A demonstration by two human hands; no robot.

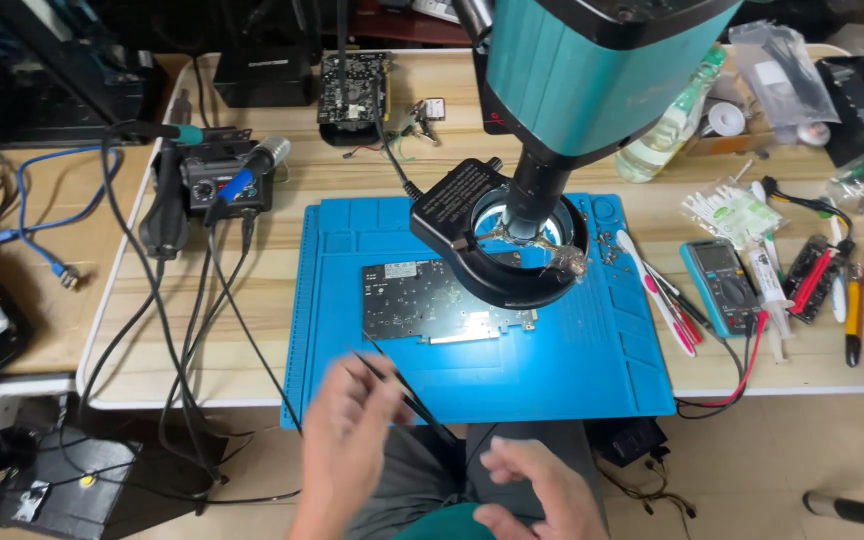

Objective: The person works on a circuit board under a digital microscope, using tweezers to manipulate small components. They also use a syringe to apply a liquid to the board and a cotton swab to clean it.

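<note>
The left hand (347,440) is pinching a thin black probe (402,392), fingers closed on it, near the 6 o'clock edge of the blue mat (592,370). The right hand (537,490) is hovering over the lap, blurred; its grip cannot be told. The circuit board (422,300) is lying at mat centre, partly under the microscope ring light (497,240) at 12 o'clock. Judged step: bringing the probe to the board, which calls for a steady tip. Open mat is lying at 3 o'clock; cables (182,340) are crowding 9 o'clock.

The microscope (592,70) is cut off at twelve o'clock and hides part of the circuit board (432,300), while the left hand (347,440) and right hand (537,490), motion-blurred, leave at six o'clock.
</note>
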